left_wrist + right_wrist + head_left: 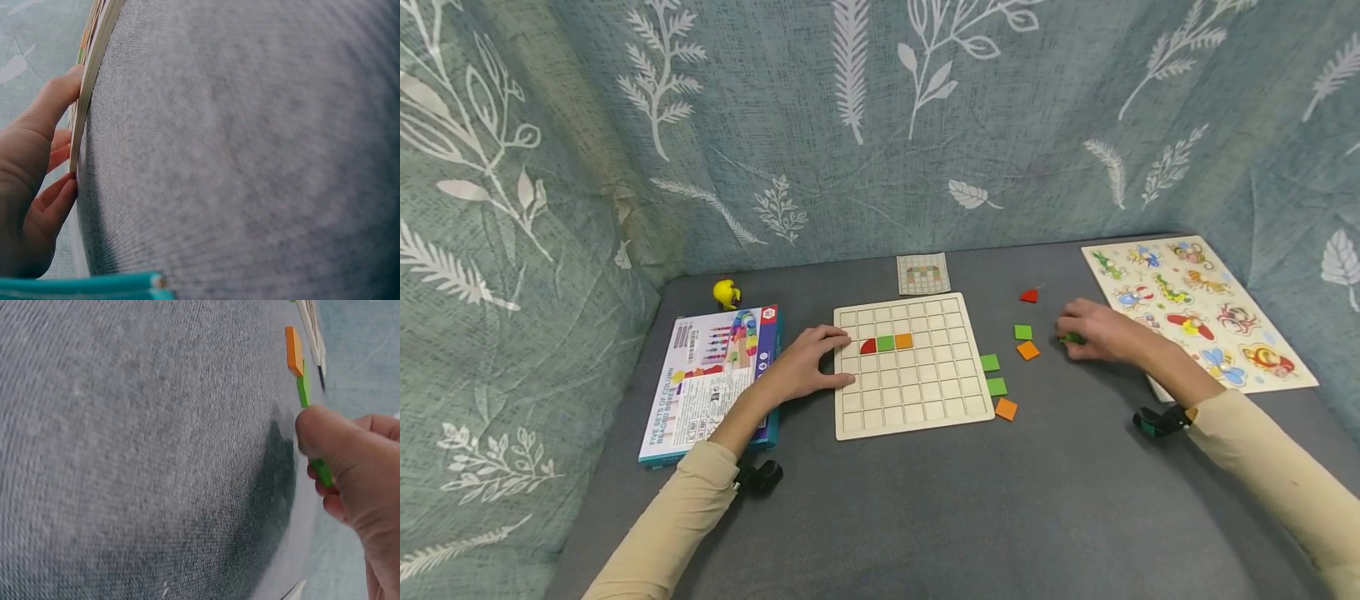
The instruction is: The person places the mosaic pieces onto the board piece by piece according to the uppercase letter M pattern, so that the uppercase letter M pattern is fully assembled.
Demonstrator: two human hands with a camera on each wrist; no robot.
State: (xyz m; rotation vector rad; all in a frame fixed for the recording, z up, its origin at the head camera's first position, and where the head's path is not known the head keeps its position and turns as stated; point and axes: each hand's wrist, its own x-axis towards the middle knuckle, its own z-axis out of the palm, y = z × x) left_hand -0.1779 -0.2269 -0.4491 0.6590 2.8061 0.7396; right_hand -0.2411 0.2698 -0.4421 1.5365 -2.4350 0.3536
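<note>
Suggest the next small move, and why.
Probably carry the green piece to the bare square just right of the orange tile on the grid board: the right hand pinches that piece, the row of pieces ends at that tile, and the left hand touches the board's edge. The pattern on the card is too small to confirm the square.

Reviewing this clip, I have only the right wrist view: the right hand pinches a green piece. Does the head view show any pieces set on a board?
Observer: Yes, the grid board holds three in a row, left to right: a red piece, a green square and an orange square.
Operator: Where is the left hand?
Observer: The left hand touches that board's left edge.
Operator: Anything past the board's far edge?
Observer: Yes, a small card printed with a coloured grid pattern.
</note>
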